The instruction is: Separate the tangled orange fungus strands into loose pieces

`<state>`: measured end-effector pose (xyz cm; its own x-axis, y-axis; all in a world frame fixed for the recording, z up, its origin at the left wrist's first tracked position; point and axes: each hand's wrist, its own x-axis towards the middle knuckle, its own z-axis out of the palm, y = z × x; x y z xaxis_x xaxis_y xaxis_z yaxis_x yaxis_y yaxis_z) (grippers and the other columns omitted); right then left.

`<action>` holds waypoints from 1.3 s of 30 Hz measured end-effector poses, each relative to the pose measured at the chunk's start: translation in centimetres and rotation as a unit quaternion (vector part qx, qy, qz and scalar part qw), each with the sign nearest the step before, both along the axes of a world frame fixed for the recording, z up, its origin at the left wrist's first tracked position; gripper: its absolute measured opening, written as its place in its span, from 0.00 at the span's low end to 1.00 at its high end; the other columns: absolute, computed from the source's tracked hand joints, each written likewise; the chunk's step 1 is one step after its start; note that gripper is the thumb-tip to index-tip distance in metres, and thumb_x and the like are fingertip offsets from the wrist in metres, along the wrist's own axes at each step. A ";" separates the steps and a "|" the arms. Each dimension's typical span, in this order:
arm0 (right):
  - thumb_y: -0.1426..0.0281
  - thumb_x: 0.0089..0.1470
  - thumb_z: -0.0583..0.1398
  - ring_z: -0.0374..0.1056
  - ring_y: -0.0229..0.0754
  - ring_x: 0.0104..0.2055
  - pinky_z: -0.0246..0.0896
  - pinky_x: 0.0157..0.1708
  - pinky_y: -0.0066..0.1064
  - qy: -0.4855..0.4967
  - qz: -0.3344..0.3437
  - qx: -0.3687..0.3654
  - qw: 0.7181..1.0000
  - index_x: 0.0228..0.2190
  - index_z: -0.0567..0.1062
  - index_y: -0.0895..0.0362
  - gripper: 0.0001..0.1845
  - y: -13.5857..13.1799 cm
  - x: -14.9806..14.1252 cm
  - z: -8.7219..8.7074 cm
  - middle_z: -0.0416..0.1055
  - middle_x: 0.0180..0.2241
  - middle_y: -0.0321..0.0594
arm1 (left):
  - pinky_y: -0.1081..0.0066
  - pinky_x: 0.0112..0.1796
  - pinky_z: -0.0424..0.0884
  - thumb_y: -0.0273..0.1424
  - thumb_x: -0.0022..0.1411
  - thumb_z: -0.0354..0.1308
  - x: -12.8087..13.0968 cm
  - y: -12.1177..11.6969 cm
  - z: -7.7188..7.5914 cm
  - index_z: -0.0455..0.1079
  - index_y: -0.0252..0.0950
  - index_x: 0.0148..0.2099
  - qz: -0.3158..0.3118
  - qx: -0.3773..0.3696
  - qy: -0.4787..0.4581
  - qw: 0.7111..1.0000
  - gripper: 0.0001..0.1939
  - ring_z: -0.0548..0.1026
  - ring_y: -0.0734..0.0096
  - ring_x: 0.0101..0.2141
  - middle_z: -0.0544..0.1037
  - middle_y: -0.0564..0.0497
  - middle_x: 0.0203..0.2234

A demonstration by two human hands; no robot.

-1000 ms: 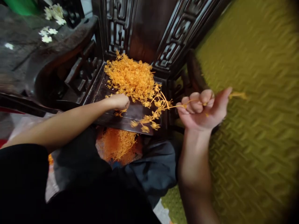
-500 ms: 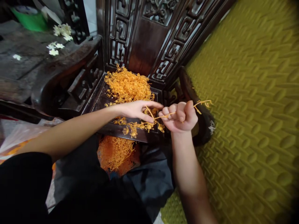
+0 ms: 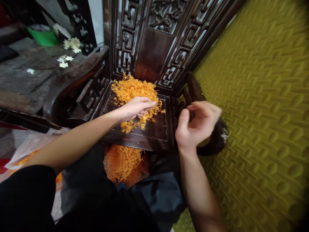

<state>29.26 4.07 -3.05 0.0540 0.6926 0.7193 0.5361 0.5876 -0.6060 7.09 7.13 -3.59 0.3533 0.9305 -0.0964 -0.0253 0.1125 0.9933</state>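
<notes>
A heap of orange flower-like sprigs (image 3: pixel 134 87), thin-stemmed with curly heads, lies on the dark wooden chair seat (image 3: pixel 156 130). My left hand (image 3: pixel 138 107) reaches over the front of this heap, its fingers pressed together on orange sprigs. Orange bits show just below those fingers, but I cannot tell which are held and which lie on the seat. To the right, above the chair's right arm, my right hand (image 3: pixel 199 124) is slightly blurred. Its fingers curl loosely with the thumb apart, and nothing shows between them.
Below the seat front, an orange-stained container (image 3: pixel 138 177) holds a tangle of thin orange stems (image 3: pixel 124 161). White blossoms (image 3: pixel 64 61) and a green tape roll (image 3: pixel 43 34) are on the wooden surface at left. A plastic bag (image 3: pixel 29 146) lies lower left. A textured yellow-green mat (image 3: pixel 260 112) spreads at right.
The sprig stretched between both hands no longer shows there. My left hand has moved back to the heap and its fingers have come together. My right hand has loosened and shifted right.
</notes>
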 end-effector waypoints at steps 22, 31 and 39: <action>0.63 0.49 0.72 0.71 0.46 0.42 0.67 0.32 0.34 -0.078 0.239 -0.236 0.939 0.44 0.79 0.54 0.20 -0.1 -2.1 -0.6 0.70 0.49 0.47 | 0.65 0.35 0.75 0.36 0.60 0.63 1.5 -2.4 0.5 0.72 0.37 0.52 0.006 0.167 0.203 0.965 0.18 0.80 0.65 0.34 0.81 0.45 0.42; 0.55 0.59 0.66 0.66 0.39 0.31 0.59 0.30 0.32 0.022 0.241 -0.295 0.924 0.32 0.79 0.56 0.16 0.6 -0.9 -0.4 0.73 0.31 0.39 | 0.74 0.20 0.63 0.37 0.65 0.61 0.2 -1.5 1.4 0.73 0.36 0.52 -0.035 0.093 0.137 0.986 0.16 0.70 0.77 0.18 0.76 0.53 0.23; 0.53 0.63 0.61 0.52 0.34 0.21 0.48 0.24 0.29 0.035 0.242 -0.338 0.909 0.38 0.71 0.54 0.16 0.0 -2.1 -1.3 0.59 0.20 0.27 | 0.63 0.42 0.76 0.47 0.70 0.56 0.7 -1.6 0.3 0.58 0.39 0.70 0.013 0.186 0.145 0.972 0.32 0.77 0.63 0.43 0.75 0.39 0.52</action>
